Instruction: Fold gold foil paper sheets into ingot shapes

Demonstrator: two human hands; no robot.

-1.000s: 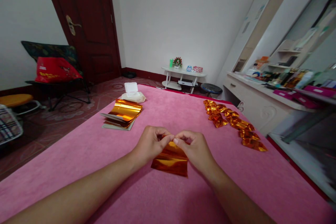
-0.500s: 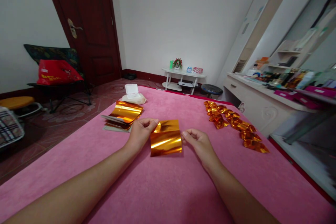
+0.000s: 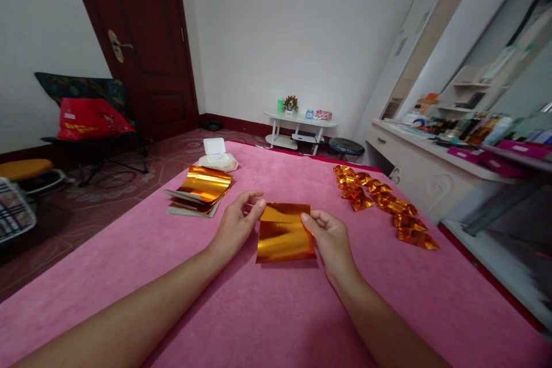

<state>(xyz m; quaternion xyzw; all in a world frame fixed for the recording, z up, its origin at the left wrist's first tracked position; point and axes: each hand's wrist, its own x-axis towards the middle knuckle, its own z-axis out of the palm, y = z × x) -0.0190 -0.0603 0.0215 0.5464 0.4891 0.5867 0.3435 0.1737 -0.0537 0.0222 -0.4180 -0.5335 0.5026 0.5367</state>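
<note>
A sheet of shiny gold foil paper [image 3: 285, 236] with a crosswise crease is between my hands, above the pink cloth. My right hand [image 3: 330, 236] pinches its right edge, thumb on top and fingers behind. At the upper left corner, my left hand [image 3: 238, 220] has the sheet lightly between thumb and fingers; the exact contact there is partly hidden. Left of my hands lies a stack of gold foil sheets [image 3: 206, 183] with grey backing showing at the edges. Several folded gold foil pieces [image 3: 390, 202] lie in rows to the right.
The pink cloth [image 3: 241, 310] covers the table. An opened white wipes pack [image 3: 218, 156] sits behind the stack. A dresser [image 3: 431, 152] crowded with bottles stands along the right side. Farther off are a small white stand [image 3: 302, 119], a dark stool [image 3: 346, 146] and a chair with a red bag [image 3: 92, 119].
The foil sheet has shifted slightly right and toward me. My right hand now grips its right edge, and my left thumb and fingers have loosened at the left corner.
</note>
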